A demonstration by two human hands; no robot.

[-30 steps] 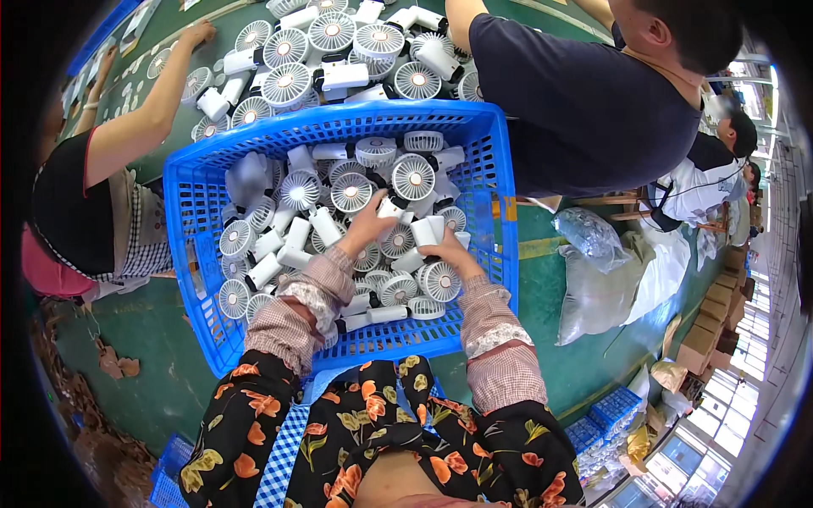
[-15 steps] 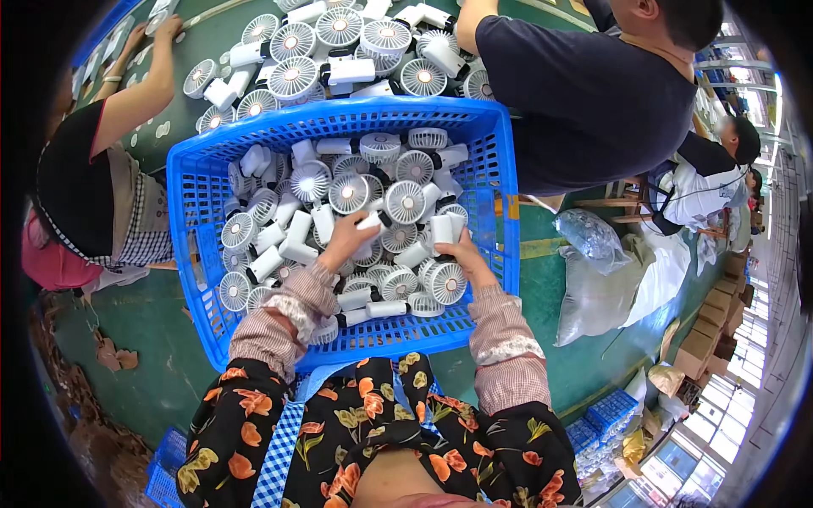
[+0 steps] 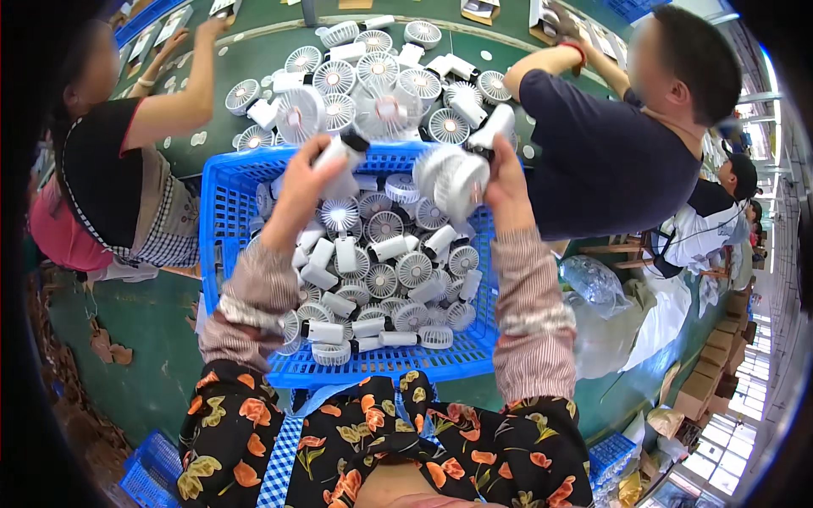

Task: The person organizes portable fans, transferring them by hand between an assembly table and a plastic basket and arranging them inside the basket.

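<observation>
A blue plastic basket (image 3: 364, 378) in front of me holds many small white handheld fans (image 3: 413, 269) with round grilles and black joints. My left hand (image 3: 298, 184) is closed on white handheld fans (image 3: 339, 166) above the basket's far left part; their round heads are smeared by motion. Over the far right rim, my right hand (image 3: 508, 179) grips more handheld fans (image 3: 453, 179), also blurred. How many each hand holds I cannot tell. Just beyond the basket lies a heap of the same fans (image 3: 334, 78) on the green worktable (image 3: 203, 118).
A person in black (image 3: 102, 161) works at the left of the table, and another in a dark shirt (image 3: 601, 152) stands close by my right hand. Bags (image 3: 593, 284) and cardboard boxes (image 3: 699, 366) sit on the right. Another blue basket (image 3: 152, 474) is at lower left.
Both hands have risen out of the basket with fans and moved forward to its far rim, spreading apart. The view has shifted, showing more of the table.
</observation>
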